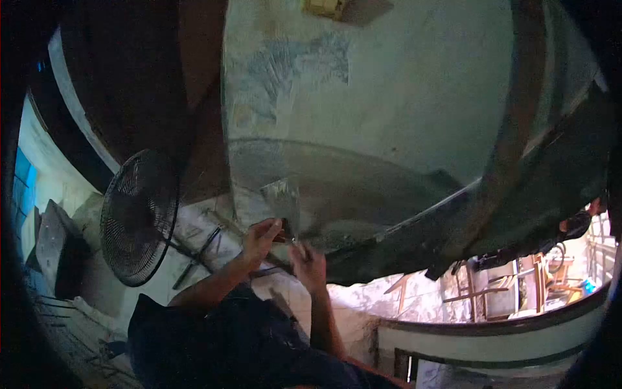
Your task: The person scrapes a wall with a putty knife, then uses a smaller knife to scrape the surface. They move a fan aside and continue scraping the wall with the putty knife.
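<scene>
My left hand [260, 238] is closed near the lower edge of a pale greenish surface [414, 97], its fingers round the dark handle end of what looks like a putty knife [283, 198]. The wide, flat blade points away from me and shows dimly against the surface. Just to the right, my right hand [309, 264] is closed too, fingertips pinched close to the same handle. A tiny shiny spot shows at those fingertips; what they grip is too small and dark to make out. Grey-white smears [275, 68] mark the surface farther up.
A black round fan [139, 217] stands at the left, close to my left forearm. Dark cloth [389, 256] hangs along the surface's lower right edge. A yellowish block [324, 8] is at the top. Wooden pieces [499, 285] lie in the bright area at right.
</scene>
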A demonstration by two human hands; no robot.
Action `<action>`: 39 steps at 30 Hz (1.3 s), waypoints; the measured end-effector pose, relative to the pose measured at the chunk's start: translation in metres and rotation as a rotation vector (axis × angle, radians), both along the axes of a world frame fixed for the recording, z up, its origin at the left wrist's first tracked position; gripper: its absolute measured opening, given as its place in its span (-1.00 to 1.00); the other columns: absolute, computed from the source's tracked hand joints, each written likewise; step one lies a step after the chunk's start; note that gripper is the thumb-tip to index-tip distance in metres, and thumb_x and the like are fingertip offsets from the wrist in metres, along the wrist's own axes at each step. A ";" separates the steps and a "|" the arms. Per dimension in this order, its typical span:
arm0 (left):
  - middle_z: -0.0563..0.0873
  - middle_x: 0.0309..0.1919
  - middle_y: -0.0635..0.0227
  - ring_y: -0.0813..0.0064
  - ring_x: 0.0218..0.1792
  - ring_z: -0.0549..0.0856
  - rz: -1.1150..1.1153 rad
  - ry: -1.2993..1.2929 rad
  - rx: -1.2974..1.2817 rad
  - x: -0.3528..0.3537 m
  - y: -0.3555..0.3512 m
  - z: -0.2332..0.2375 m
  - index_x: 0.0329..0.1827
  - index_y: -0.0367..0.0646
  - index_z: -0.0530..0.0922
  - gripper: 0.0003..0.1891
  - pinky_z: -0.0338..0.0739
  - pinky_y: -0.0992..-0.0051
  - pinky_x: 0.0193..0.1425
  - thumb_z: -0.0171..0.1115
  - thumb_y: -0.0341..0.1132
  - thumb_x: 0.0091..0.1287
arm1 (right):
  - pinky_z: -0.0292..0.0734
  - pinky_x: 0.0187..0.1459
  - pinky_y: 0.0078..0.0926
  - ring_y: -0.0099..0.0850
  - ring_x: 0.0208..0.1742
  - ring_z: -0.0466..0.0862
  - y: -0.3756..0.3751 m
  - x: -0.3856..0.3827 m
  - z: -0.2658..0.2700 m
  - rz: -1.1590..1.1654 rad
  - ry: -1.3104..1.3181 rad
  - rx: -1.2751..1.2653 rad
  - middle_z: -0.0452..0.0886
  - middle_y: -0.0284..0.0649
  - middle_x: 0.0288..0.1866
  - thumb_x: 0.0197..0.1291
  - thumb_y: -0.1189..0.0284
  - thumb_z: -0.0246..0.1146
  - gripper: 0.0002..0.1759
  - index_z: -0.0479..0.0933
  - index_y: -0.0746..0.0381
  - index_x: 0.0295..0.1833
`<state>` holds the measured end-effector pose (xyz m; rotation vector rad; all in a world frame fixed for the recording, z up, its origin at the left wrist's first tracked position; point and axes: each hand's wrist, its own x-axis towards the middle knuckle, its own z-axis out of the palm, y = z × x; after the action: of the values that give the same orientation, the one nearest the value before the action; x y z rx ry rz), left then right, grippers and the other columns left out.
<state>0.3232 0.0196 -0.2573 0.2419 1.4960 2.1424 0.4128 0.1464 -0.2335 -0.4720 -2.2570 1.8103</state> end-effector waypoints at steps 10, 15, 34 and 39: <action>0.67 -0.41 0.33 0.59 -0.33 0.61 -0.030 0.308 0.174 -0.129 0.019 0.031 -0.36 -0.23 0.62 -0.70 0.51 0.48 -0.30 0.13 -0.16 0.36 | 0.44 -0.33 -0.43 -0.49 -0.40 0.49 0.012 -0.102 0.030 -0.074 0.084 0.229 0.52 -0.22 -0.40 0.18 0.23 0.23 -0.69 0.53 0.28 -0.17; 0.69 -0.38 0.27 0.50 -0.37 0.62 0.529 0.696 0.130 -0.185 -0.005 0.070 -0.33 -0.29 0.61 -0.74 0.50 0.44 -0.30 0.08 -0.27 0.38 | 0.42 -0.32 -0.47 -0.52 -0.39 0.47 0.002 -0.137 0.041 -0.191 0.043 -0.056 0.47 -0.29 -0.44 0.22 0.27 0.19 -0.70 0.48 0.28 -0.10; 0.14 0.34 -0.05 -0.03 0.33 0.19 0.522 0.422 -0.213 -0.356 -0.062 0.040 0.43 -0.20 -0.03 0.17 0.17 0.05 0.32 0.38 0.29 -0.11 | 0.24 -0.62 -0.62 -0.66 -0.60 0.28 -0.016 -0.211 0.066 -0.272 0.557 -0.376 0.29 -0.42 -0.56 0.38 0.11 -0.07 -0.67 0.31 0.16 -0.10; 0.10 0.35 -0.09 -0.03 0.34 0.18 0.502 0.829 -0.403 -0.437 -0.085 -0.031 0.44 -0.19 -0.05 0.22 0.15 0.07 0.33 0.41 0.29 -0.16 | 0.25 -0.70 -0.55 -0.62 -0.65 0.32 -0.016 -0.217 0.087 -0.141 0.513 -0.446 0.31 -0.38 -0.58 0.39 0.21 -0.04 -0.75 0.26 0.16 -0.07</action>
<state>-0.1133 -0.0658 -0.2881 0.7350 2.6537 2.1295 0.1954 0.1302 -0.1466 -0.1915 -1.4566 2.0662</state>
